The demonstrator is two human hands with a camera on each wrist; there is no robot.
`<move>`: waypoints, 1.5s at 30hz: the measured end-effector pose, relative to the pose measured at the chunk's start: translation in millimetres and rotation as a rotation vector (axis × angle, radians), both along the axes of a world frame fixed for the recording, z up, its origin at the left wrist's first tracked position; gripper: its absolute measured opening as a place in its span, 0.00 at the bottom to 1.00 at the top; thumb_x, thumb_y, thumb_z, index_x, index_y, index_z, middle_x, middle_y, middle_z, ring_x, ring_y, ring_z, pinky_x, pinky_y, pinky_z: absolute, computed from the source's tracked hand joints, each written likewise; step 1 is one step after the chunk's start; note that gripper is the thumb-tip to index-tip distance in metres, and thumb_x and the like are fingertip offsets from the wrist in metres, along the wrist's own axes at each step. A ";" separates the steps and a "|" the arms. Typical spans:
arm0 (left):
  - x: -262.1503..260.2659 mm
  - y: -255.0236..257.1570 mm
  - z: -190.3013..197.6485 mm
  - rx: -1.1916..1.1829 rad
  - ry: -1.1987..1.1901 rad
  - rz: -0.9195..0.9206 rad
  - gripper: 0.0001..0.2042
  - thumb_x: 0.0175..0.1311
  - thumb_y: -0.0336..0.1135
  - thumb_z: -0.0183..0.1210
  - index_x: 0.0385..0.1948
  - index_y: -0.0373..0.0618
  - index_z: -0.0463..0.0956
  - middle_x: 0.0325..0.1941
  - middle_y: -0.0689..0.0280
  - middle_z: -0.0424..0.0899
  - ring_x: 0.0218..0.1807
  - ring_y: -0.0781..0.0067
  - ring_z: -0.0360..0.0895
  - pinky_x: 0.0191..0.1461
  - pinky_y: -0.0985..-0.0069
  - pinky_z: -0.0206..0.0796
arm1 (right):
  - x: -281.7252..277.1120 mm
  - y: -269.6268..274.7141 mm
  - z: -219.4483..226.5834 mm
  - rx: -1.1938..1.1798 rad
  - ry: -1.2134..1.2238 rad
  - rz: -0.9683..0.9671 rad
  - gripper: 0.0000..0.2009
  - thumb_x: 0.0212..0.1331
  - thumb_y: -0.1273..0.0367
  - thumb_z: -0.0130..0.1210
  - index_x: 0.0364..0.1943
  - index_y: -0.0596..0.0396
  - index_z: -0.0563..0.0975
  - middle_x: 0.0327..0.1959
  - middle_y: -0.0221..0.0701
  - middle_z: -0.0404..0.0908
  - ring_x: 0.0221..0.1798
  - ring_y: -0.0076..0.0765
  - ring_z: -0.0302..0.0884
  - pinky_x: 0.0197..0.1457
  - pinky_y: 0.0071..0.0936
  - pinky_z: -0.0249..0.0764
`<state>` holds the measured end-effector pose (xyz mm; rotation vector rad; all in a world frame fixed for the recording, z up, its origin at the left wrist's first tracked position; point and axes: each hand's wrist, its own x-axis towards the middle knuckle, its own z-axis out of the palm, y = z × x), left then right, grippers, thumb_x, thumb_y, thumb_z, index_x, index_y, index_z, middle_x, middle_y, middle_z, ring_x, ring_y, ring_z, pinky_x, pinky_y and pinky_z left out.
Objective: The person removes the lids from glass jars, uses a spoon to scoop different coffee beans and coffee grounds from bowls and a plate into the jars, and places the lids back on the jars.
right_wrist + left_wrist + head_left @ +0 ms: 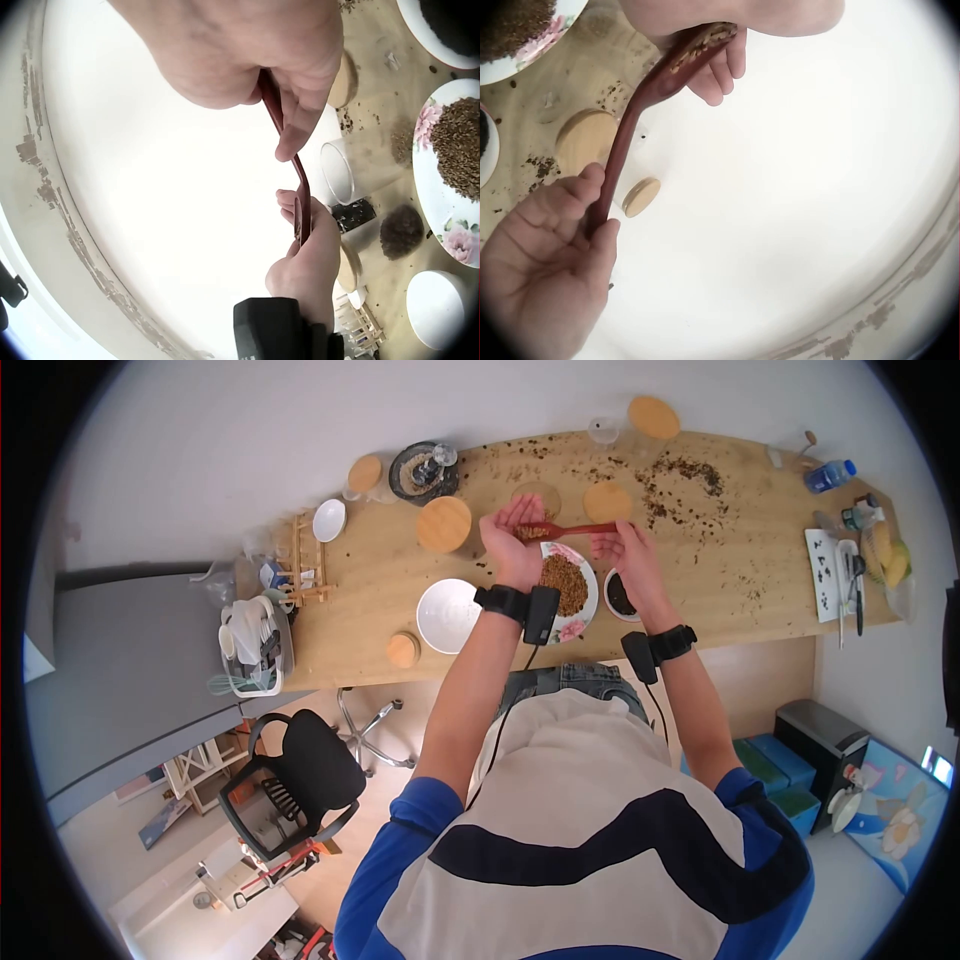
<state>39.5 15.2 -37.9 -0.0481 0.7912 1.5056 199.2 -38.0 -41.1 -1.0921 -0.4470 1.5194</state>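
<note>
In the head view, the red spoon (570, 530) is held along the nine-to-three o'clock line, bowl toward nine, at the flowered plate's (568, 630) twelve. Its handle is pinched by the right hand (636, 568); its bowl is met by the open left hand (514, 550).

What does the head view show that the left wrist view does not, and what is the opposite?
Only the head view: the black chair, the blue-capped bottle and the larger white bowl.
Only the left wrist view: brownish patches on a pale surface.
Both: the right hand pinching the handle of the red spoon, the open left hand by its grain-filled end, the floral plate of brown grains, and round wooden lids.
</note>
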 end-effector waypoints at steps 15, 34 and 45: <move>-66.4 -18.4 -49.7 -0.066 0.458 -0.147 0.17 0.62 0.37 0.39 0.32 0.28 0.70 0.34 0.50 0.77 0.36 0.62 0.75 0.46 0.73 0.70 | -21.6 10.1 11.4 0.611 -1.121 0.113 0.10 0.64 0.69 0.43 0.44 0.59 0.70 0.34 0.37 0.78 0.37 0.31 0.77 0.39 0.26 0.71; -96.5 -133.7 -124.1 -0.254 0.432 -0.890 0.17 0.64 0.31 0.45 0.47 0.24 0.61 0.47 0.48 0.73 0.44 0.55 0.77 0.48 0.68 0.74 | -34.6 -82.0 -34.3 0.591 -1.618 0.396 0.12 0.50 0.71 0.54 0.40 0.50 0.74 0.35 0.30 0.79 0.33 0.37 0.76 0.35 0.30 0.71; -102.9 -133.5 -173.2 -0.150 0.768 -0.868 0.12 0.55 0.27 0.46 0.33 0.24 0.72 0.31 0.47 0.80 0.39 0.57 0.80 0.39 0.67 0.73 | -63.3 -85.9 -35.1 0.526 -1.582 0.265 0.10 0.54 0.69 0.52 0.41 0.50 0.73 0.30 0.33 0.78 0.32 0.40 0.75 0.34 0.33 0.70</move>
